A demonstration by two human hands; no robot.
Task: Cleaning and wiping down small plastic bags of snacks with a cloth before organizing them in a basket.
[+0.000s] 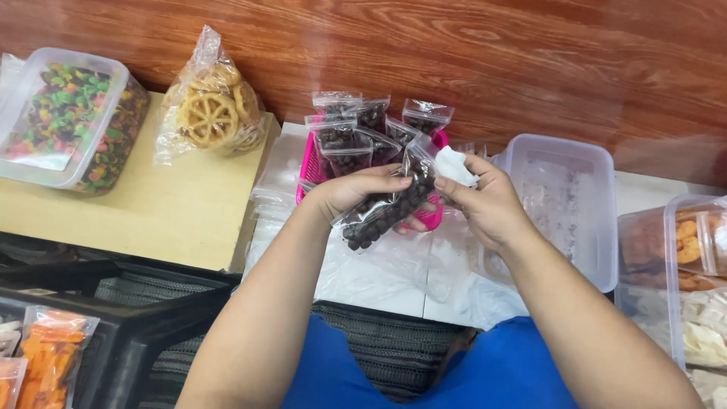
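1. Left hand (pixel 356 191) fingers wrap a small clear bag of brown balls (pixel 386 210), held above the white surface (pixel 379 280).
2. Right hand (pixel 488 204) fingers pinch the bag's top together.
3. Just beyond, a pink basket (pixel 309 173) holds similar bags.

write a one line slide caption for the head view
Both hands, left hand and right hand, hold a clear bag of dark round snacks above a pink basket of similar bags.

Bare forearms, blue shorts (pixel 515 371)
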